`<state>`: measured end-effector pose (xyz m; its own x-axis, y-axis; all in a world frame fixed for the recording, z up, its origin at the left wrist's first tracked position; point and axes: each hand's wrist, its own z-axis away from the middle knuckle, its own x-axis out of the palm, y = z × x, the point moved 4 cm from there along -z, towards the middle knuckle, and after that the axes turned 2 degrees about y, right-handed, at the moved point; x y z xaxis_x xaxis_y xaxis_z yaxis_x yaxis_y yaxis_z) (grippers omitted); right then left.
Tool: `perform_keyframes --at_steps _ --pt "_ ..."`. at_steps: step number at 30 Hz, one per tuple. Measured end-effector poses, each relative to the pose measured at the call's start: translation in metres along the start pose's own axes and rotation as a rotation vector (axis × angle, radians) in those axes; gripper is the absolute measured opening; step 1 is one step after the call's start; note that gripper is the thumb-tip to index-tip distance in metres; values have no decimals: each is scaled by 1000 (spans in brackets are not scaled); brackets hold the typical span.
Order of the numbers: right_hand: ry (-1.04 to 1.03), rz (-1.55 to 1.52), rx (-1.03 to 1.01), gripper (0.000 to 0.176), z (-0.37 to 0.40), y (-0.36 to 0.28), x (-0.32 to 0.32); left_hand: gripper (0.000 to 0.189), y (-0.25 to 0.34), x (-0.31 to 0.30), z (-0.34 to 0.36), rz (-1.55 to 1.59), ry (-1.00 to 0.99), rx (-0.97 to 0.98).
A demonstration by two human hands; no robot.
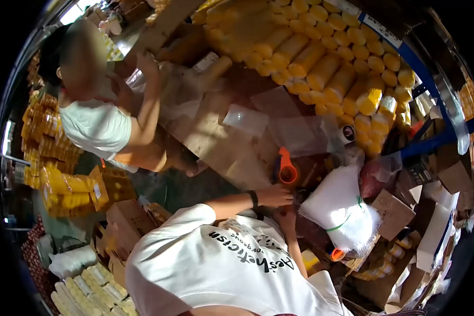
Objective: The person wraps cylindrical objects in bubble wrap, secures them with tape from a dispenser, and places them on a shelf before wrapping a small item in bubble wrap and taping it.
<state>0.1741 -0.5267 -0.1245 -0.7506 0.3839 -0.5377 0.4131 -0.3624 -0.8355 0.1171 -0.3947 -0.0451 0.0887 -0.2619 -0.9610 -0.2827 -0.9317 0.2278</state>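
Observation:
My left hand [276, 196], with a dark band on its wrist, reaches across in front of my shirt, its fingers curled together. My right hand [286, 218] is just below it, close to my body, with its fingers bent and partly in shadow. Whatever the two hands hold between them is too small and dark to make out. Just beyond the left hand lies an orange ring-shaped tool with a short handle [287, 173], on the worktable. To the right of both hands sits a bulging white plastic bag [334, 203] with a green string round it.
Clear plastic sheets [297, 134] and a clear bag [245, 120] lie on the cardboard-covered table [216, 142]. Yellow-capped rolls [321, 68] are stacked at the back. Another person [97, 124] stands at left, hands raised. Cardboard boxes [129, 224] stand beside me; a blue rack post [442, 139] is at right.

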Motion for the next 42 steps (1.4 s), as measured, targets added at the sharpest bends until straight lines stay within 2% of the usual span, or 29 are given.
perform_keyframes --at_steps 2,5,8,9,10,11,12,13,14,16,19,20,21,22,23,25,26,29,32,35,36,38,41,42 --pt "301 -94 -99 52 -3 -30 -20 24 -1 9 -12 75 53 -21" --pt "416 259 -207 73 -25 -35 -38 26 -6 5 -25 200 52 -33" --pt "77 203 -10 53 -49 -8 -35 36 -28 25 -18 492 94 -113" --pt "-35 184 56 47 -57 -5 -30 39 -41 15 -10 454 88 -216" --pt "20 416 -92 29 -58 -50 -40 43 -55 -8 6 419 73 -322" --pt "-59 489 -140 28 -67 -37 -31 48 -69 -21 25 380 64 -421" --pt "-140 562 -181 27 -76 -11 -19 51 -93 10 52 404 200 -399" --pt "-222 633 -219 25 -78 6 -9 52 -108 29 70 417 219 -407" --pt "-206 561 -172 25 -77 0 -11 54 -124 48 88 431 238 -415" --pt "-166 421 -75 25 -82 -33 -21 56 -146 51 102 433 46 -484" --pt "-5 276 -153 16 -83 -43 -38 56 -166 44 103 459 -191 -558" --pt "-53 285 -98 14 -83 -45 -43 55 -165 36 99 490 -231 -567" --pt "-39 309 -137 14 -86 -43 -45 54 -165 30 95 521 -271 -575" --pt "-24 332 -174 14 -89 -40 -47 58 -177 45 93 471 -394 -620" --pt "-9 354 -212 15 -91 -37 -48 58 -187 58 94 537 -406 -666" --pt "-19 255 -163 14 -96 -37 -47 59 -195 58 94 665 -437 -759" --pt "-22 207 -140 13 -98 -35 -46 62 -198 58 91 541 -482 -710" --pt "-55 210 -93 10 -93 -42 -52 55 -206 72 88 190 -328 -516" --pt "36 316 -151 8 -86 -42 -66 43 -155 -4 79 383 -356 -630" --pt "132 331 -181 11 -67 -48 -77 27 -125 3 91 383 -79 -687" --pt "75 392 -136 13 -61 -39 -74 19 -121 31 96 260 37 -533" --pt "-43 514 -50 18 -52 -17 -68 17 -98 35 99 152 79 -460" --pt "145 789 -428 30 -45 -33 -56 15 -80 25 101 5 255 -356" --pt "109 752 -414 33 -47 -38 -51 16 -75 21 101 -42 333 -321"
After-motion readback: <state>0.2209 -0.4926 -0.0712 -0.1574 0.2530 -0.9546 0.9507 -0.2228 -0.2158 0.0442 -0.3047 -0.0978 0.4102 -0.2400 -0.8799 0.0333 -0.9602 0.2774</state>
